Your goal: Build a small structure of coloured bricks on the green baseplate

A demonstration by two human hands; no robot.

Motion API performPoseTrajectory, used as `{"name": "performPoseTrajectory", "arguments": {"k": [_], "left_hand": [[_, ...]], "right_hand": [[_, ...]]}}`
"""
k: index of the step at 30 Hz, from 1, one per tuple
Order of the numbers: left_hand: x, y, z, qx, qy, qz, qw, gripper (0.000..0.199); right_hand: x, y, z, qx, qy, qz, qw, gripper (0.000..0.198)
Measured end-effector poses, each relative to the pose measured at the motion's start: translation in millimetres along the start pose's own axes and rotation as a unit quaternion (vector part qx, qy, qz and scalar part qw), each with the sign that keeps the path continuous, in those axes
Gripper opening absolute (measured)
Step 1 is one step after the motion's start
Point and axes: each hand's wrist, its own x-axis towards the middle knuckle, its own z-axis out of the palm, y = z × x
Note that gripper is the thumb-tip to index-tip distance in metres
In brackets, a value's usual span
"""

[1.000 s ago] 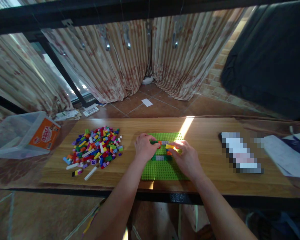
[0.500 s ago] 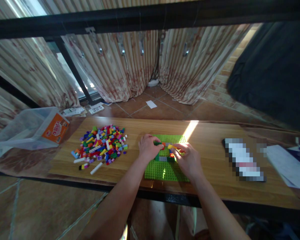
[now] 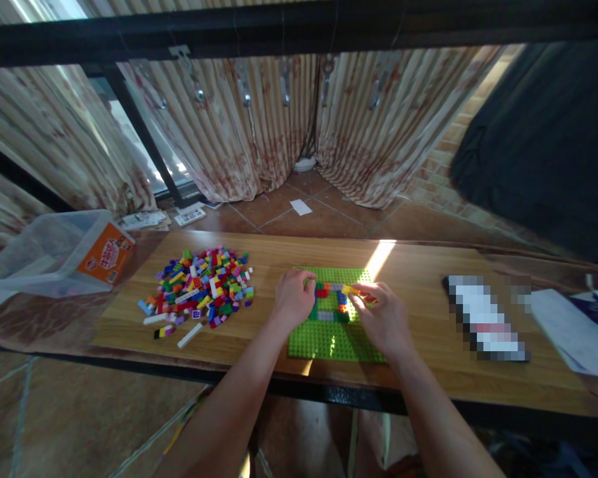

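A light green studded baseplate lies on the wooden table. Bricks in green, grey, red, orange and blue form a low rectangular outline on it, with a grey brick along the near side. At the outline's far right corner, my right hand pinches a yellow brick between thumb and fingers. My left hand is at the outline's left side, its fingers curled together beside a red brick. Whatever may be between those fingers is hidden.
A heap of mixed loose bricks covers the table's left part. Beyond the left edge stands a clear plastic bin with an orange label. To the right are a pixelated flat object and papers. Sunlight streaks across the tabletop.
My left hand has drawn back slightly to the left, uncovering the red and orange bricks. My right hand has shifted a little to the right with the yellow brick.
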Motion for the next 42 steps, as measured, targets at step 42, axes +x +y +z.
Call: {"name": "performPoseTrajectory", "arguments": {"k": [42], "left_hand": [[-19.4,-0.8,1.4,0.065,-0.027,0.077,0.995,0.019]], "right_hand": [[-6.1,-6.2,16.8,-0.008,-0.038,-0.074,0.996,0.018]]}}
